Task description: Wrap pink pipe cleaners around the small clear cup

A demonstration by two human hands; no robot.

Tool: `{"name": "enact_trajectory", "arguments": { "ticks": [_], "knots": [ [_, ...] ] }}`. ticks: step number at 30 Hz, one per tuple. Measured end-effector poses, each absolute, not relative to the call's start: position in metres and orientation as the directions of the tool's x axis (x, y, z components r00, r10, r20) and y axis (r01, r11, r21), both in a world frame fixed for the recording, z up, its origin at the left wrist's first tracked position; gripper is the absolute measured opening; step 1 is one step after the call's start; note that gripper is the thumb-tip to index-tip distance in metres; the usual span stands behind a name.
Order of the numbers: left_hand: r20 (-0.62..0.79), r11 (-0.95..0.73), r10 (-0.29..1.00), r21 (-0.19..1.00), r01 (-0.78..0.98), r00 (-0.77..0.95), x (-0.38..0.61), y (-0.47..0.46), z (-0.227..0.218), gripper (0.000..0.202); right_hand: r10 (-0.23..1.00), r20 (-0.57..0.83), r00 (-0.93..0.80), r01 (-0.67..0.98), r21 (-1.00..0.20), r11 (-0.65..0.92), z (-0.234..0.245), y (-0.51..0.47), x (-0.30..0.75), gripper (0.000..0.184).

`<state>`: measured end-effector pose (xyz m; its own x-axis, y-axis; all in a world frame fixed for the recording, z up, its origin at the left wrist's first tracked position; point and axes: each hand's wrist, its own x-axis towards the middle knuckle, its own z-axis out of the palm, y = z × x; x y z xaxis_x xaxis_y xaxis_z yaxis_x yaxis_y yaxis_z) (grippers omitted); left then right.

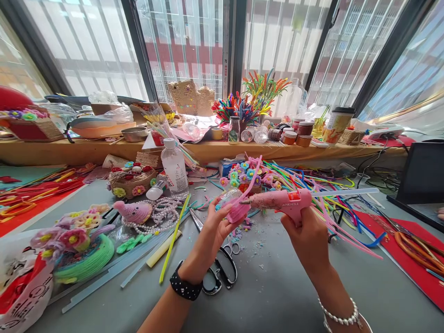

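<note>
My left hand (215, 225) is closed around a small pink craft piece (238, 212) wound from pipe cleaner, with one loose pink pipe cleaner (255, 175) sticking up from it. Part of a clear plastic surface shows at its top. In my right hand (308, 236) is a pink hot glue gun (282, 201), with a clear glue stick (347, 192) jutting from its back. The gun's nozzle points left and meets or nearly meets the pink piece; I cannot tell which. Below my left hand lie black-handled scissors (225, 273).
A clear bottle (174, 169), pearl strands (169, 212) and a pink craft figure (133, 212) stand left of centre. Loose glue sticks (107, 275) and a green flower craft (86, 261) lie at left. Colourful pipe cleaners (333, 185) and orange-handled scissors (416, 249) are at right.
</note>
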<state>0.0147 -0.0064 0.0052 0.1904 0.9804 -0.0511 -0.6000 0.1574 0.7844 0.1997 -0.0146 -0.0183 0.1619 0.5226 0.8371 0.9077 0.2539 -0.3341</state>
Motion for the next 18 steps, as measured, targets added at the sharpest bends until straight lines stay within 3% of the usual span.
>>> {"name": "enact_trajectory", "arguments": {
  "ticks": [10, 18],
  "knots": [
    [-0.087, 0.192, 0.977, 0.765, -0.615, 0.196, 0.0123, -0.0033, 0.0029, 0.054, 0.504, 0.848, 0.164, 0.926, -0.309, 0.219, -0.0203, -0.0136, 0.2030, 0.011],
    [-0.061, 0.160, 0.981, 0.793, -0.589, 0.184, 0.0131, -0.0038, 0.0025, 0.049, 0.505, 0.844, 0.178, 0.927, -0.317, 0.202, -0.0189, -0.0140, 0.2041, 0.016]
  ]
}}
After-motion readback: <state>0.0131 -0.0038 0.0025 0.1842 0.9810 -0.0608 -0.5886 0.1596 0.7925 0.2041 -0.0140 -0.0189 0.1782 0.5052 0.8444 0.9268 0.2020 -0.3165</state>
